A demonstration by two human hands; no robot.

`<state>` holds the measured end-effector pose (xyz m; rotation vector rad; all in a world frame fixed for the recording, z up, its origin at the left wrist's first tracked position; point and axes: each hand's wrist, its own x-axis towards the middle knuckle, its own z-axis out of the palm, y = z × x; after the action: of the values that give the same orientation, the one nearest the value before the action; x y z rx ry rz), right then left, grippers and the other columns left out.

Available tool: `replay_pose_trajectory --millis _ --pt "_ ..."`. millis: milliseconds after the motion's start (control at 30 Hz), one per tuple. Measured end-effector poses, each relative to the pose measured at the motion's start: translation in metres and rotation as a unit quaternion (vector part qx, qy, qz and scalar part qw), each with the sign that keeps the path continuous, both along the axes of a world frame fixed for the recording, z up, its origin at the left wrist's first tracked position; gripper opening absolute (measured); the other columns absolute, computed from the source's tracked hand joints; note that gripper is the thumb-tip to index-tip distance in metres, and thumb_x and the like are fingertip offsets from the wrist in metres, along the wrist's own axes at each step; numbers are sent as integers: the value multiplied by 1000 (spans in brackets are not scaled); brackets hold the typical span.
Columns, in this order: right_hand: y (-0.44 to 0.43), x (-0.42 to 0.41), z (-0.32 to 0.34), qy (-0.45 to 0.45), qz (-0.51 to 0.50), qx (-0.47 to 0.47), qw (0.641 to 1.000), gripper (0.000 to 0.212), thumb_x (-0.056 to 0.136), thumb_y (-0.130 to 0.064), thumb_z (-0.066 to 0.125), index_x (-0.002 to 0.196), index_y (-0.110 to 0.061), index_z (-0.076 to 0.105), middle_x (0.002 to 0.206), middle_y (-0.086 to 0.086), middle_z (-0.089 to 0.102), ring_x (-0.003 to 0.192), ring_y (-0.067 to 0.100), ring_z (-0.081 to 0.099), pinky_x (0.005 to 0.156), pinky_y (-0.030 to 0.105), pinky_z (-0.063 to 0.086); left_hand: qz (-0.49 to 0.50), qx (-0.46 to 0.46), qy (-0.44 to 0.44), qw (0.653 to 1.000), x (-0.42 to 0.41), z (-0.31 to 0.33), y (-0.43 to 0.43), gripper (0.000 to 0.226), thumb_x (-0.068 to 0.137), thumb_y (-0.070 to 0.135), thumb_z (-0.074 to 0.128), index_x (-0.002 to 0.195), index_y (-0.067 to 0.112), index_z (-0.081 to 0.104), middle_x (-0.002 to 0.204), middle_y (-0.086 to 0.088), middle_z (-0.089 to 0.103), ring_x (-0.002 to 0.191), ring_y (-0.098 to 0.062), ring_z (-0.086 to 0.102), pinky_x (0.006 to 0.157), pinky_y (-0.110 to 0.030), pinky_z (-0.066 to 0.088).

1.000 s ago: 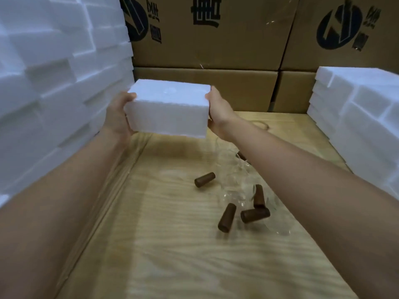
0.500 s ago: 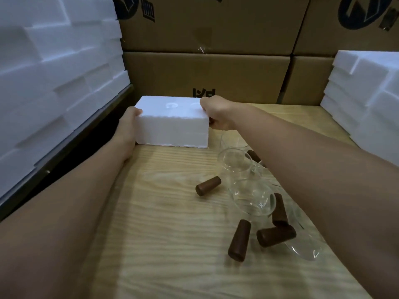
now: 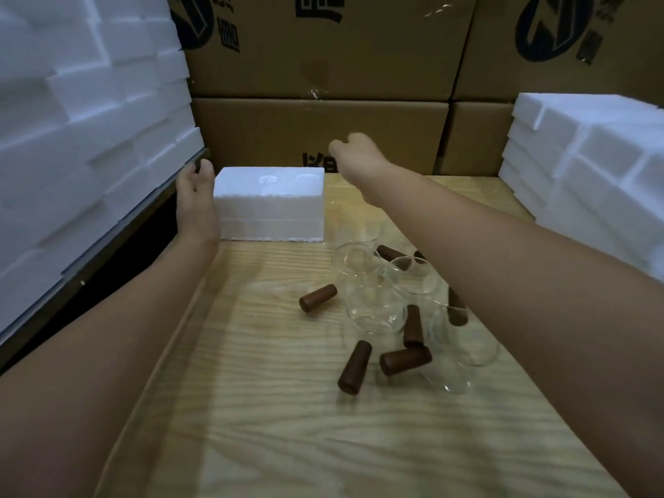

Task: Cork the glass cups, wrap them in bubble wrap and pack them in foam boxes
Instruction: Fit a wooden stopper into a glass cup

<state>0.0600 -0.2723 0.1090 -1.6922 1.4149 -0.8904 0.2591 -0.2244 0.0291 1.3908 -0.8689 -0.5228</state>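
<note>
Since half a second ago the right hand point(image 3: 357, 156) has let go of the foam box point(image 3: 269, 206) and risen clear of it. It now hangs above and just beyond the box's right end, fingers loosely curled and holding nothing, though motion blur softens them. Its partner, the left hand point(image 3: 196, 203), stays along the box's left end, fingers straight and released, their tips reaching past the far corner. Whether the palm touches the foam I cannot tell.

One foam box stands on the table point(image 3: 287, 425), between the two sets of fingers. A seam runs along its side and two shallow round marks show on its top.

Nearer than the right fingertips, beside and under the right forearm, lie the corks point(image 3: 318, 298) and the glass cups point(image 3: 375, 314). Seven brown corks show, all on their sides: five in full, two partly hidden behind the forearm. The glass cups are hard to count, being clear and overlapping. At least four outlines can be made out, and the forearm cuts across the group.

Left of the left fingers rises a left foam stack point(image 3: 82, 145), cut off by the frame edge. Well to the right of the right fingers stands a right foam stack point(image 3: 589, 167), also cut off. Beyond both sets of fingertips stand brown cartons point(image 3: 323, 131), their dark print cropped at the top.
</note>
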Motion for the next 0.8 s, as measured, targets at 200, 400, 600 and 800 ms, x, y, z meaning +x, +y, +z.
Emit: replay_pose_trajectory --millis 200,400,600,800 --pt "85 -78 39 -95 -41 -192 976 17 96 -12 52 96 -22 65 81 -4 68 67 2 62 66 18 53 79 -129 -139 979 -87 56 69 23 99 34 42 85 22 57 81 7 60 80 1 55 74 -16 45" --pt "189 -151 3 -157 -148 -284 934 20 94 -8 49 91 -21 63 57 -3 52 51 7 48 51 19 40 -39 -212 -151 965 -186 51 162 38 96 23 48 61 8 52 52 8 44 51 -5 42 48 -22 32" --pt "244 -176 -89 -197 -227 -167 939 18 94 -5 49 92 -13 65 49 -9 39 49 9 34 52 22 33 -61 -120 -98 986 -232 -17 214 46 92 14 53 52 26 32 46 9 31 47 -5 32 48 -18 24" --pt "238 -175 -116 -224 -271 -151 924 21 94 -8 48 88 -22 62 50 -16 44 47 0 38 51 10 33 -14 -94 -56 994 -227 -33 212 51 93 7 54 52 23 29 44 10 30 47 -6 28 47 -17 23"
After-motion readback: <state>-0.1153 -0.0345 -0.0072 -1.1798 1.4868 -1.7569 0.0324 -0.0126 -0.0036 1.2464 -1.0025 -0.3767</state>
